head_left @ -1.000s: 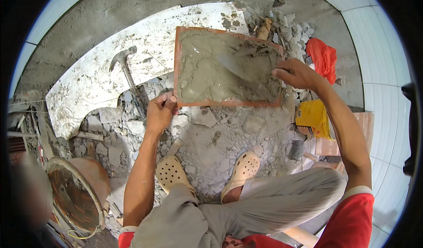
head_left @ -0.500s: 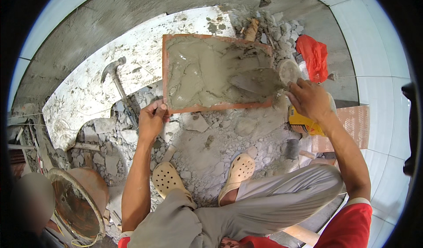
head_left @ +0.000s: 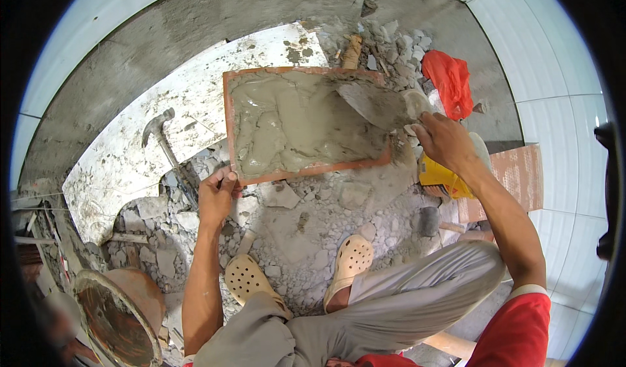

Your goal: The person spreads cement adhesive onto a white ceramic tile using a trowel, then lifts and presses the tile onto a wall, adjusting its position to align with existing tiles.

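A reddish-brown tile (head_left: 313, 170) lies before me, its upper face spread with wet grey mortar (head_left: 287, 119). My left hand (head_left: 216, 194) pinches the tile's near left corner between thumb and fingers. Gripped in my right hand (head_left: 445, 142) is a trowel (head_left: 373, 104), its grey blade over the far right part of the mortar. The handle is mostly hidden by my fingers. Along the right edge the mortar is thin and streaked, while the left side is thick and lumpy.
A claw hammer (head_left: 160, 132) rests on a stained white board (head_left: 117, 158) to the left. Rubble (head_left: 293, 230) covers the ground around my sandals. On the right are a red plastic bag (head_left: 448, 83), a yellow container (head_left: 438, 176) and a textured tile (head_left: 512, 175). A mortar-stained bucket (head_left: 140, 298) stands lower left.
The trowel has swung toward the tile's far right edge, its blade now angled up and left. The tile and my left hand appear slightly lower and further left as the view shifts.
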`<state>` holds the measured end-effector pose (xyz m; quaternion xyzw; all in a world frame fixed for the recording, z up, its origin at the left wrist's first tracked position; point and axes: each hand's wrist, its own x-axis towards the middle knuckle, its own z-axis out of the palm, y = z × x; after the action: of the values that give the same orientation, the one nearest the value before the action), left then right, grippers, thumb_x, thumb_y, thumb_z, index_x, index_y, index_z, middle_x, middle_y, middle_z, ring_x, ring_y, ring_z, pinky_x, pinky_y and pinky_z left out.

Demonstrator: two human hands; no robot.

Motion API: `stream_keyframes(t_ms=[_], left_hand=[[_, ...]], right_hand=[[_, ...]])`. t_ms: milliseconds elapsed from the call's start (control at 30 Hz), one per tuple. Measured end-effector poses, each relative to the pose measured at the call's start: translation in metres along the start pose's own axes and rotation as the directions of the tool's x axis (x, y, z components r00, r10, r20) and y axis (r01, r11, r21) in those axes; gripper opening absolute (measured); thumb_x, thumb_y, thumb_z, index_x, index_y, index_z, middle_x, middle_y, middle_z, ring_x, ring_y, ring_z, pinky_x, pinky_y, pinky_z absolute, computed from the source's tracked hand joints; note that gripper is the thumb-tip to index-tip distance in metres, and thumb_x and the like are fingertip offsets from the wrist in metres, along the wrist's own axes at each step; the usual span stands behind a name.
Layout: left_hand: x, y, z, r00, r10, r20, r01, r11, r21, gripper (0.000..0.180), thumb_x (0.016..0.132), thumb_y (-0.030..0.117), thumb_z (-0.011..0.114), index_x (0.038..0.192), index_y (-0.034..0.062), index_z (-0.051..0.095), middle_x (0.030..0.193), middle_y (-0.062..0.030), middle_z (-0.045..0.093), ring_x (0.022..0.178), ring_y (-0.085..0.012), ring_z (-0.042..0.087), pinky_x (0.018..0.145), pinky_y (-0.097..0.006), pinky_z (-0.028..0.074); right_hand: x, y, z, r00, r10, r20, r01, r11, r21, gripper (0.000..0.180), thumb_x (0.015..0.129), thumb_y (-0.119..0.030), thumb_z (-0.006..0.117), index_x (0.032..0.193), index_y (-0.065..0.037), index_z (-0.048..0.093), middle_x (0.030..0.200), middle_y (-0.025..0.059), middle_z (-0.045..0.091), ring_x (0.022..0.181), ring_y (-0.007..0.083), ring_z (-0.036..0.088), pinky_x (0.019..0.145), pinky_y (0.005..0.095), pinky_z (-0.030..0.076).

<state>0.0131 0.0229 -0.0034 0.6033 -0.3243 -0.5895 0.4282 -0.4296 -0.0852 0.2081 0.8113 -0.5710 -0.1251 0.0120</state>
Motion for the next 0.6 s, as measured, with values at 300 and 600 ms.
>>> stream_keyframes(t_ms=[300, 600], left_hand=[[-0.004, 0.003, 0.003, 1.000, 0.020, 0.018, -0.019, 0.999, -0.045, 0.024, 0.103, 0.014, 0.061, 0.115, -0.0030, 0.073, 0.084, -0.0038, 0.071, 0.071, -0.0102, 0.062, 0.062, -0.026, 0.051], [-0.006, -0.003, 0.008, 0.980, 0.160, -0.115, -0.119, 0.946, 0.303, 0.033, 0.090, 0.005, 0.061, 0.118, 0.0125, 0.077, 0.072, -0.0100, 0.071, 0.062, -0.0180, 0.066, 0.067, -0.035, 0.054]], right_hand=[[-0.022, 0.037, 0.005, 0.992, 0.024, 0.125, -0.019, 0.999, -0.037, 0.036, 0.100, -0.035, 0.058, 0.113, -0.002, 0.065, 0.099, 0.0259, 0.070, 0.094, 0.0451, 0.068, 0.082, 0.0548, 0.054], [-0.034, -0.035, -0.111, 0.965, 0.121, 0.234, -0.215, 0.875, 0.435, 0.044, 0.093, -0.005, 0.061, 0.136, 0.000, 0.059, 0.122, 0.0188, 0.066, 0.118, 0.0301, 0.062, 0.103, 0.0374, 0.045]])
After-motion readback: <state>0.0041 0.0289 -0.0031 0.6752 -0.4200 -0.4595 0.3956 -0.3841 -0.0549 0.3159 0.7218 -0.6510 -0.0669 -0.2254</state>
